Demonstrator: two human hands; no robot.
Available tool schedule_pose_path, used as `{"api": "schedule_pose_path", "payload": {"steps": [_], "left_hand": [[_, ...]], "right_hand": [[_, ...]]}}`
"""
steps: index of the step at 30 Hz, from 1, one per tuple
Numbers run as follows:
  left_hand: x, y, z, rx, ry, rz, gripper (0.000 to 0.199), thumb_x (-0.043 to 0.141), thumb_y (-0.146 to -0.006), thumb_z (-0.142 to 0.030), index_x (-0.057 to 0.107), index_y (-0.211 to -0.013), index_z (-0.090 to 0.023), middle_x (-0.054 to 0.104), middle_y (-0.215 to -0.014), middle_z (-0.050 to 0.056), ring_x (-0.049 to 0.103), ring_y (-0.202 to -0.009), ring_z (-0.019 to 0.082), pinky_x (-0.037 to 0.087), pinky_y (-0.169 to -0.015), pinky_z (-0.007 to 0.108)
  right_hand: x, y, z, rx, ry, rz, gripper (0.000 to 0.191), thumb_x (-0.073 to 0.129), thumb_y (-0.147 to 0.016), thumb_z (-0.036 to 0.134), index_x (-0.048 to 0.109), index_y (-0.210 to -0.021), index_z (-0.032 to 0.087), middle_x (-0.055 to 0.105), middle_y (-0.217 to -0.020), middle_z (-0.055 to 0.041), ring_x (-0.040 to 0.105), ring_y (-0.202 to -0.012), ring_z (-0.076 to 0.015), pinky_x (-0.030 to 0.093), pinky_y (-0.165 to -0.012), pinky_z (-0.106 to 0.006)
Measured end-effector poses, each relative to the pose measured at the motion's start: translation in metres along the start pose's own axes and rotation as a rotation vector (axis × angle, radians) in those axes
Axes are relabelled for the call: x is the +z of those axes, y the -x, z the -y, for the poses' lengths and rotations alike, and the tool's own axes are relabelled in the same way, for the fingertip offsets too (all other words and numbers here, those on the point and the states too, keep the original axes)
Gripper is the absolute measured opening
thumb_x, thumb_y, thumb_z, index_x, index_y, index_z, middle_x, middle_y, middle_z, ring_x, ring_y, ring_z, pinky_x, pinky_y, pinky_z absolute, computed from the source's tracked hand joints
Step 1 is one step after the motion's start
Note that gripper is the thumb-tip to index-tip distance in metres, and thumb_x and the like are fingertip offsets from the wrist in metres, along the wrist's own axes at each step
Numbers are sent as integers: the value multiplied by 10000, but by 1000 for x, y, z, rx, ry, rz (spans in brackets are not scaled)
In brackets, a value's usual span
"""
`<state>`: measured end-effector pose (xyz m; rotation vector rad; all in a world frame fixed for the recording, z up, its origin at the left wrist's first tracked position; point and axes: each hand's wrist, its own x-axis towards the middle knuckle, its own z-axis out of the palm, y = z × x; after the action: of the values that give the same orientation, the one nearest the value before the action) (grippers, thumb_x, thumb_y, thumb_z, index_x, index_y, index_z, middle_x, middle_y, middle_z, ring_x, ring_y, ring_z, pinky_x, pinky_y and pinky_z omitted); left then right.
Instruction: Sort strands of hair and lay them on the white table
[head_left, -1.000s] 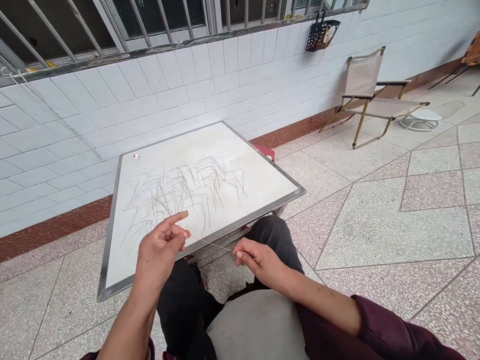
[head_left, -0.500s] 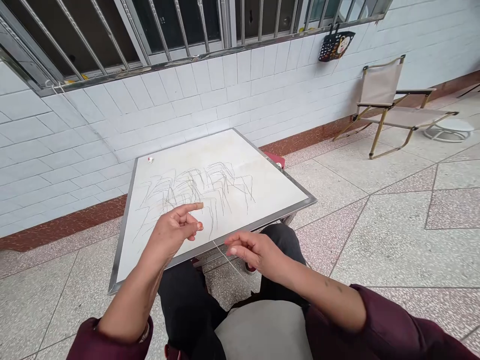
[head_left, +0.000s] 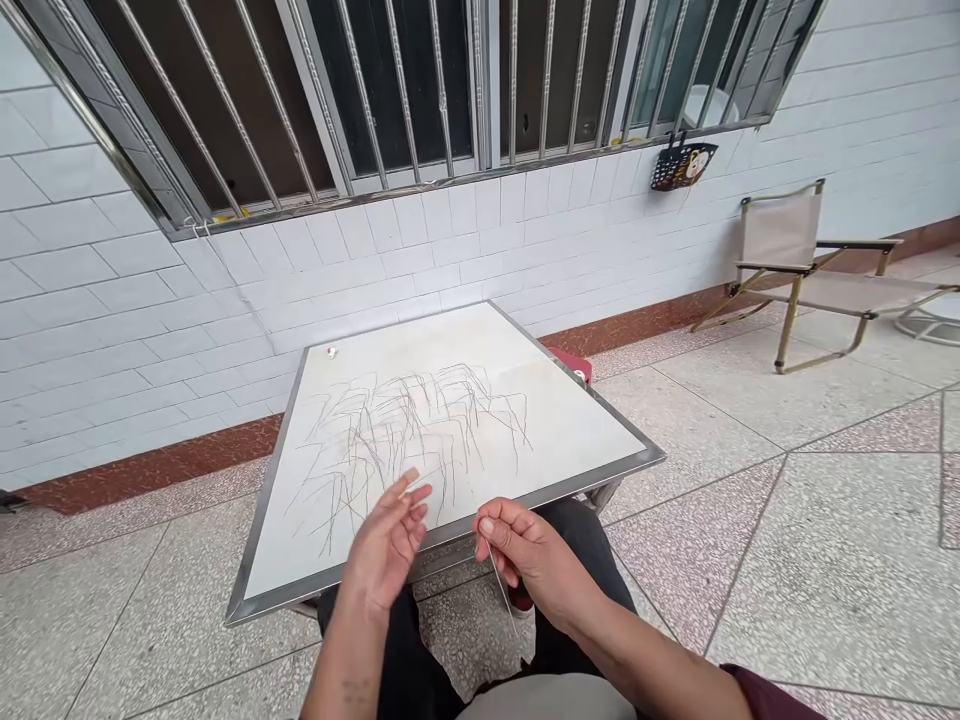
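My right hand pinches a thin pale wire-like strand between thumb and forefinger. The strand hangs down from the fingertips over the gap between my knees. My left hand is held over the table's near edge, palm turned partly up and fingers apart, with nothing I can make out in it. A tan wrap covers its index fingertip. Beyond both hands, many thin dark bent strands lie spread and overlapping on the white tabletop. What they are made of cannot be told.
The table has a grey metal rim and stands close to a white tiled wall under a barred window. A small white-and-red item lies at the far left corner. A red stool shows behind the table. A folding chair stands right.
My right fingers have closed on the pale strand and its angle is steeper. The left hand has turned palm upward and moved lower and right in view. The camera has tilted up.
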<state>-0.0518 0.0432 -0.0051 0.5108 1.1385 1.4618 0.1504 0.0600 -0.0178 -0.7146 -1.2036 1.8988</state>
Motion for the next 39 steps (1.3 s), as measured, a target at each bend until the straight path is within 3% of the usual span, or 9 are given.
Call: {"api": "schedule_pose_path", "payload": {"steps": [3, 9, 13, 23, 28, 30, 34, 36, 39], "left_hand": [[15, 19, 27, -9, -49, 103, 419, 776, -763, -324, 719, -1144, -160, 721, -1087, 146, 630, -834, 158, 467, -641, 224], [35, 37, 31, 164, -239, 67, 357, 721, -801, -402, 755, -1087, -192, 741, -1002, 108, 557, -751, 145, 414, -627, 245], [37, 42, 34, 128, -210, 10, 390, 768, -747, -363, 750, -1098, -193, 738, -901, 80, 528, -649, 117, 426, -619, 255], [28, 37, 32, 264, -154, -190, 443, 810, -693, -339, 753, -1100, -175, 694, -755, 34, 582, -703, 126, 475, -679, 260], [25, 37, 35, 345, -300, -255, 421, 775, -731, -358, 749, -1115, -187, 674, -742, 6, 568, -682, 127, 497, -696, 274], [27, 38, 39, 336, -382, -225, 401, 750, -751, -372, 752, -1109, -192, 679, -744, 9, 575, -675, 134, 502, -676, 278], [36, 37, 49, 325, -525, -133, 345, 720, -766, -372, 769, -1060, -199, 674, -710, 18, 599, -665, 164, 497, -606, 276], [40, 37, 53, 352, -625, -93, 277, 694, -786, -366, 787, -999, -215, 668, -679, 18, 599, -642, 176, 490, -594, 285], [43, 38, 57, 398, -716, -72, 183, 671, -803, -353, 800, -879, -248, 672, -676, 18, 590, -631, 185, 468, -611, 296]], "right_hand": [[0, 0, -7, 6, -4, 20, 318, 657, -863, 485, 607, -847, 171, 618, -694, 12, 397, -510, -66, 291, -448, -182], [2, 5, -23, 64, 78, 86, 360, 657, -846, 532, 591, -830, 178, 611, -696, 7, 424, -528, -82, 315, -468, -199], [2, 9, -29, 94, 94, 136, 375, 645, -852, 547, 582, -863, 178, 615, -699, 6, 436, -528, -83, 316, -472, -202], [-1, 22, -43, 169, 96, 210, 337, 620, -888, 509, 561, -854, 179, 628, -704, 12, 437, -531, -75, 328, -479, -185], [-22, 27, -58, 187, 376, 374, 340, 578, -900, 529, 582, -853, 192, 660, -760, -11, 517, -609, -115, 397, -512, -212], [-32, 21, -51, 109, 543, 298, 324, 539, -920, 518, 611, -902, 203, 668, -820, -28, 565, -695, -150, 440, -567, -248], [-35, -1, -19, -204, 649, -75, 286, 482, -956, 447, 618, -1099, 240, 637, -1061, -71, 588, -881, -193, 500, -759, -337], [-29, -11, -5, -362, 688, -76, 243, 536, -934, 401, 651, -1092, 256, 606, -1117, -82, 568, -1015, -221, 502, -818, -351], [-22, -21, 1, -452, 753, -24, 136, 602, -903, 317, 694, -992, 273, 633, -1056, -72, 550, -1053, -238, 506, -810, -358]]}}
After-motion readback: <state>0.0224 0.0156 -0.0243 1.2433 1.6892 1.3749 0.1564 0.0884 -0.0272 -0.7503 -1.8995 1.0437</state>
